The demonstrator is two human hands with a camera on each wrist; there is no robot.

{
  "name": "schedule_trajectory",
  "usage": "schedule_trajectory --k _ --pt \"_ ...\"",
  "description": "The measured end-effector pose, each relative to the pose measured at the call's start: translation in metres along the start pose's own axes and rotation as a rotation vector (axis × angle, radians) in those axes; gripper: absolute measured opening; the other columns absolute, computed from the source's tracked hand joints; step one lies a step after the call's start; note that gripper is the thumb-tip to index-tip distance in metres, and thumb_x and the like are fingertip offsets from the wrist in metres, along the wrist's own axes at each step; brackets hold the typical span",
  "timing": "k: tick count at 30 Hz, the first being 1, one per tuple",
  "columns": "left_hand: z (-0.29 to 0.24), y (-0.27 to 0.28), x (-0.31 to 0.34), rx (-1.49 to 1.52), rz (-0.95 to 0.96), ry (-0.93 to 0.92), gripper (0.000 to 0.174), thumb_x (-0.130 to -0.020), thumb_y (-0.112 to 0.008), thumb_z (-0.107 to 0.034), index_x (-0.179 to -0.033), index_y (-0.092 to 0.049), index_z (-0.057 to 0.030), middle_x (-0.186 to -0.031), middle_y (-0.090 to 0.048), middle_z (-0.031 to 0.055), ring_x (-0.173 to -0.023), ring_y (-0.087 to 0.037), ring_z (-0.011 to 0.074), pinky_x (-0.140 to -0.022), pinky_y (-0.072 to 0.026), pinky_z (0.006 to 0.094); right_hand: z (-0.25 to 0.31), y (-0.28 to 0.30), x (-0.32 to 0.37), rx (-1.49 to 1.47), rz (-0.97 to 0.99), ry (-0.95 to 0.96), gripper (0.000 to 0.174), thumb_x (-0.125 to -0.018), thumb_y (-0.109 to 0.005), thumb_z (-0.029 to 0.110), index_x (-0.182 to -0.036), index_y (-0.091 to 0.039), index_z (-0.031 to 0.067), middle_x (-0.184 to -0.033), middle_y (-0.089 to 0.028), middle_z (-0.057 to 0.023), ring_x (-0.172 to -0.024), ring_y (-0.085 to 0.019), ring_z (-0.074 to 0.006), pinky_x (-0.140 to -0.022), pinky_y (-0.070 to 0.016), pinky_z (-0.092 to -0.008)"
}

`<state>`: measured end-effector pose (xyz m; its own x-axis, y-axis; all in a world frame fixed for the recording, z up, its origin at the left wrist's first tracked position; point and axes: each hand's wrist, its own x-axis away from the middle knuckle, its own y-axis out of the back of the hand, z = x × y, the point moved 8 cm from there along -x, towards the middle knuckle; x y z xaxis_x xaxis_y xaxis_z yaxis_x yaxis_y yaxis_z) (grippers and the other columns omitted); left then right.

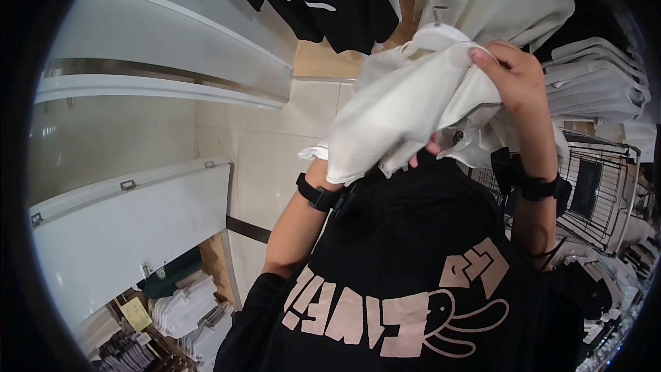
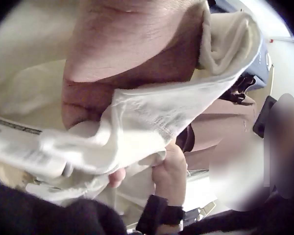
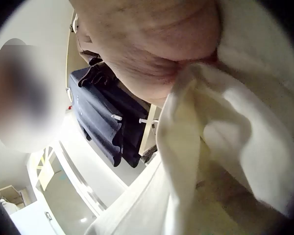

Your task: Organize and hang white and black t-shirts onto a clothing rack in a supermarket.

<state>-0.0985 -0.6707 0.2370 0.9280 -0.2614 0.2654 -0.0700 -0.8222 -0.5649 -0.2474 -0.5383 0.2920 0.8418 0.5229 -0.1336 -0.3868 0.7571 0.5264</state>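
Note:
A white garment (image 1: 406, 103) hangs from a white hanger (image 1: 441, 36), held up in front of the black printed shirt. My right hand (image 1: 513, 72) pinches its cloth beside the hanger's end, thumb on top. Beneath the garment, only fingertips of my left hand (image 1: 432, 145) show. The left wrist view has the left hand (image 2: 132, 54) curled into the white cloth (image 2: 152, 115), fingertips hidden by folds; the right hand (image 2: 170, 169) is beyond. In the right wrist view, bunched cloth (image 3: 245, 132) lies against the right hand (image 3: 157, 49), its fingers mostly out of sight.
A black shirt (image 1: 323, 0) and a pale shirt (image 1: 502, 0) hang at the top. White clothes (image 1: 595, 83) and a wire cart (image 1: 592, 193) are at the right. White panels (image 1: 138, 234) and folded clothes (image 1: 186, 306) stand left. Dark blue clothing (image 3: 100, 117) hangs behind.

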Motion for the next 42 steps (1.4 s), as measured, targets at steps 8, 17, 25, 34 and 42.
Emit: schedule_trajectory --k 8,17,25,34,42 --pt "0.007 0.028 0.020 0.288 0.107 0.031 0.062 -0.094 -0.035 -0.037 -0.135 -0.039 0.0095 -0.089 -0.062 0.0321 -0.084 -0.065 0.0448 -0.083 -0.0504 0.0474 -0.017 0.020 -0.003 0.110 -0.033 -0.042 0.029 -0.082 -0.071 0.025 -0.082 -0.067 -0.0038 -0.069 -0.058 -0.0075 -0.064 -0.051 -0.0129 -0.061 -0.0393 -0.0258" --pt "-0.047 0.009 0.019 0.486 0.330 -0.316 0.064 -0.079 -0.050 -0.035 -0.124 -0.046 0.0101 -0.092 -0.059 0.0262 -0.124 -0.040 0.0490 -0.106 -0.0207 0.0694 -0.012 0.039 0.002 0.098 -0.091 -0.084 0.033 -0.084 -0.070 0.028 -0.081 -0.066 -0.0046 -0.063 -0.054 -0.0053 -0.060 -0.046 -0.0110 -0.056 -0.0372 -0.0256" --pt "-0.064 -0.014 0.013 1.039 0.100 -0.192 0.030 -0.094 -0.050 -0.018 -0.113 -0.051 0.0053 -0.098 -0.058 0.0130 -0.108 -0.056 0.0354 -0.098 -0.0479 0.0438 0.007 0.038 0.010 0.073 -0.087 -0.066 0.036 -0.087 -0.068 0.030 -0.080 -0.065 -0.0050 -0.062 -0.051 -0.0021 -0.061 -0.042 -0.0084 -0.055 -0.0344 -0.0242" --pt "-0.083 -0.024 0.011 0.800 0.138 -0.292 0.020 -0.094 -0.049 -0.012 -0.104 -0.053 0.0052 -0.099 -0.057 0.0132 -0.104 -0.058 0.0330 -0.091 -0.0514 0.0438 -0.001 0.035 0.015 0.008 -0.058 -0.139 0.034 -0.088 -0.067 0.028 -0.076 -0.064 -0.0040 -0.061 -0.049 0.0007 -0.060 -0.041 -0.0057 -0.055 -0.0328 -0.0225" --pt "-0.094 -0.023 0.018 0.327 0.179 -0.522 0.038 -0.091 -0.056 -0.019 -0.118 -0.046 0.0057 -0.092 -0.050 0.0122 -0.105 -0.051 0.0316 -0.084 -0.0514 0.0462 -0.014 0.032 0.018 -0.232 -0.126 -0.180 0.025 -0.088 -0.069 0.024 -0.095 -0.069 0.0000 -0.071 -0.054 0.0037 -0.064 -0.043 -0.0054 -0.056 -0.0326 -0.0202"
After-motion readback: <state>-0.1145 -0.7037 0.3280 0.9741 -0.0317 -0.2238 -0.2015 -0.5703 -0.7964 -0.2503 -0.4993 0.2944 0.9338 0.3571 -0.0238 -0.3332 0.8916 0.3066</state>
